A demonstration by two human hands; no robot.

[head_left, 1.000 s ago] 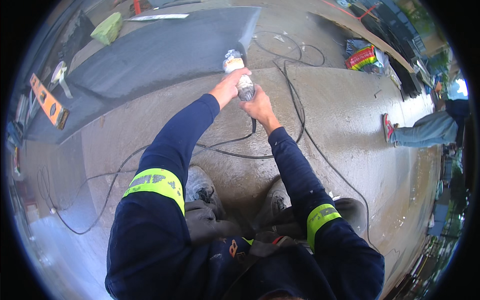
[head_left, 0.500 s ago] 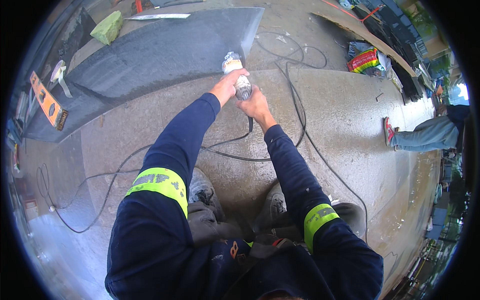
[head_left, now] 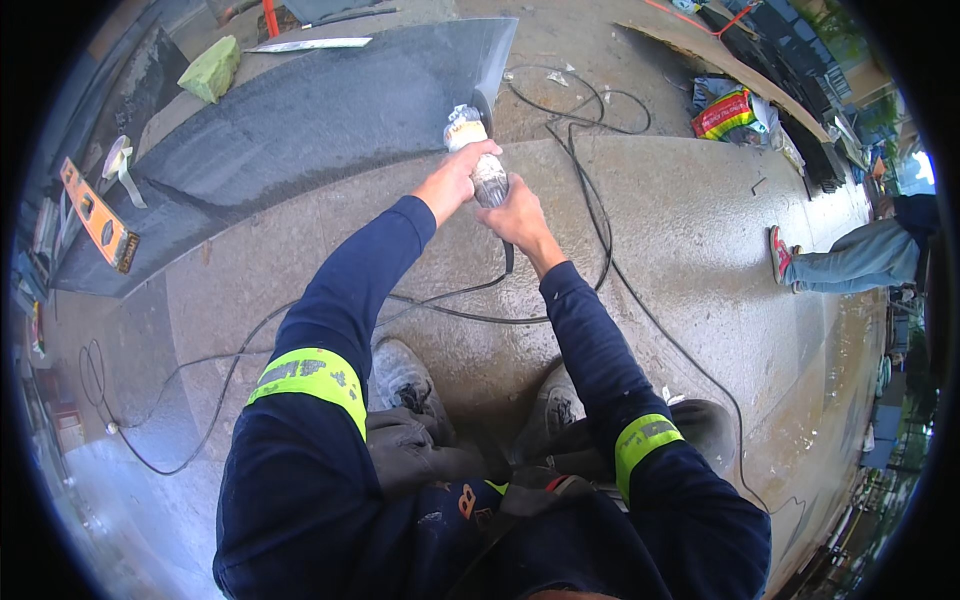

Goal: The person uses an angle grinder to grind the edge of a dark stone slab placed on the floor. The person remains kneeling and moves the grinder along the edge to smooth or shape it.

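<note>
Both my hands grip an angle grinder with a pale, dusty, worn body. My left hand wraps round its front part, and my right hand closes on the rear end, where a black cord leaves. The grinder's dark disc shows partly at the right end of a long dark grey stone slab. Whether the disc touches the slab's edge I cannot tell. On the slab's left part lie an orange spirit level and a roll of pale tape.
A green block and a metal straightedge lie at the slab's far edge. Black cable loops over the wet floor around my feet. On the right are a red-yellow bag, a plank and another person's legs.
The view has shifted slightly, and the grinder's rear has swung a little to the right. Both hands keep their hold on it. The disc shows more plainly beside the slab's end.
</note>
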